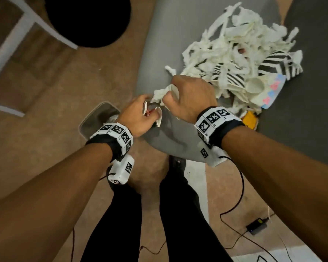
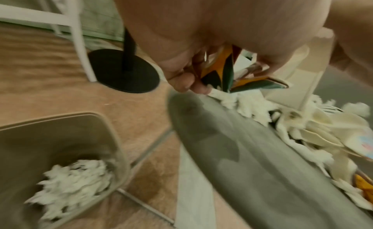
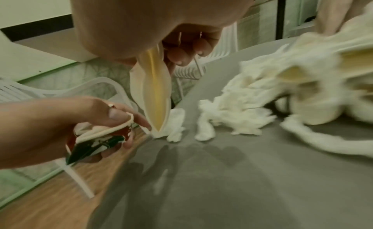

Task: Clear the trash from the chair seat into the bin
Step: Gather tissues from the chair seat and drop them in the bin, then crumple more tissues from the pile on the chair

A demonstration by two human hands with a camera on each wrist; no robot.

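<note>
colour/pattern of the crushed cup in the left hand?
Red, dark green and white print with a cream rim; the crushed cup in the left hand shows best in right wrist view.

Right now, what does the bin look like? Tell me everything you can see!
The bin is a beige, plastic-looking tub with rounded corners and a thin rim, and it has no lid on. It stands upright on the brown floor, beside the grey chair seat and below its edge. White shredded paper already lies at the bottom. Neither hand touches it.
</note>
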